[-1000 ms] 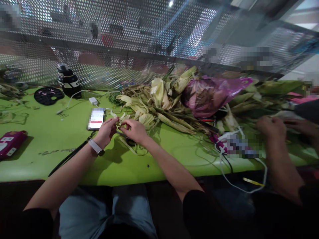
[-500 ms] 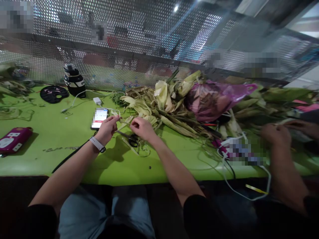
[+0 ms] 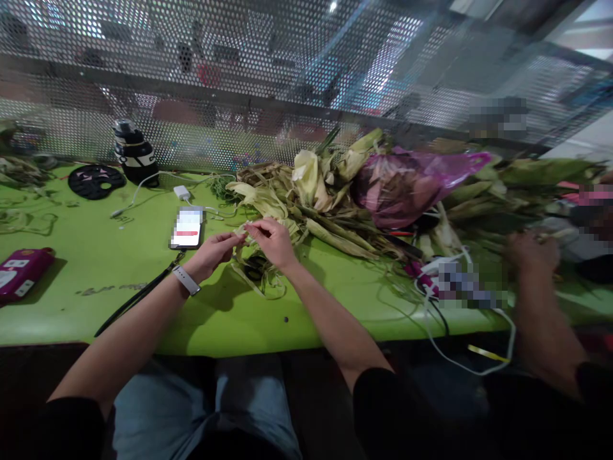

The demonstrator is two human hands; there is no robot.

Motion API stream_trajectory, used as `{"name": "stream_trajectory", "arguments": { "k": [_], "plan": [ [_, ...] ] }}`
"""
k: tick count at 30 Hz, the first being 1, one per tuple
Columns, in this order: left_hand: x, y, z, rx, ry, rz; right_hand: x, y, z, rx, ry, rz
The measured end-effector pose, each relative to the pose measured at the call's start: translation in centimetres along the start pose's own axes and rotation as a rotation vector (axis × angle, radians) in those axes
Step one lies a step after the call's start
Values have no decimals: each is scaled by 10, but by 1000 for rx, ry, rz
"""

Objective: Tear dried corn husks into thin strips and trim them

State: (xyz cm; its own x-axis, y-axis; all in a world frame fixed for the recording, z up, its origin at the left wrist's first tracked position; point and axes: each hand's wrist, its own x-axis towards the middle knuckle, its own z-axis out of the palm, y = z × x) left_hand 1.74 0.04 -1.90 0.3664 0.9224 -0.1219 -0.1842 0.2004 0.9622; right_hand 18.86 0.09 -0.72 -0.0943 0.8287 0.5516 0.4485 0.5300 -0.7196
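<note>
Left grip (image 3: pixel 216 251): you had its thumb and fingertips pressed together, apparently on a pale husk strip (image 3: pixel 242 229), likely to steady it.
Right grip (image 3: pixel 275 245): its thumb and finger pinched in right beside the left ones, probably for fine control of something so thin.
Strip: it sat between your fingertips, raised above the green desk (image 3: pixel 115 236); your fingers hid most of it.
Husk pile (image 3: pixel 306 179): it lay just beyond your right grip, presumably to be within easy reach.
Scissors (image 3: pixel 255 267): their dark handles lay below your right grip, perhaps to be handy.
Phone (image 3: pixel 190 225): it lay screen up beyond your left grip, perhaps so you could glance at it.
Co-worker's hand (image 3: pixel 532 252): it worked well apart, to your right; you couldn't tell what it held.
</note>
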Motion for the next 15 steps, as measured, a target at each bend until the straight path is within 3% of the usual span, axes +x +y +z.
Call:
{"name": "stream_trajectory", "arguments": {
  "k": [3, 7, 15],
  "plan": [
    [2, -1, -3, -35, 3, -14, 2, -4, -8, -12, -77, 107],
    [2, 0, -5, -86, 14, -10, 3, -6, -12, -29, -307, 184],
    [3, -1, -5, -34, 5, 43, 2, -3, -7, 65, -277, 205]
  ]
}}
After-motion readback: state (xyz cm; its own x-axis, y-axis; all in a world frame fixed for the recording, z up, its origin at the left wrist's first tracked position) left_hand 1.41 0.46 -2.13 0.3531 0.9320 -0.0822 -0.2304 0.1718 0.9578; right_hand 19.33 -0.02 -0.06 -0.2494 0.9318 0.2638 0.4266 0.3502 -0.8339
